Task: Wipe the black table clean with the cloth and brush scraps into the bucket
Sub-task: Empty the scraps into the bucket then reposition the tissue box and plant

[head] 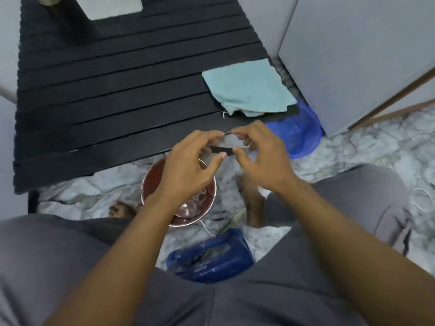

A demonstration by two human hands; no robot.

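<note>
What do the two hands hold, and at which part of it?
A small dark strip: the left hand pinches its left end, the right hand pinches its right end.

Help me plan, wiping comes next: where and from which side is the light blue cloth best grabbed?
Probably its near edge, where folded layers bunch up on the black table. Elsewhere the cloth lies flat, at the table's near right corner, so come from the near side with the right hand, which now pinches a small dark strip.
</note>
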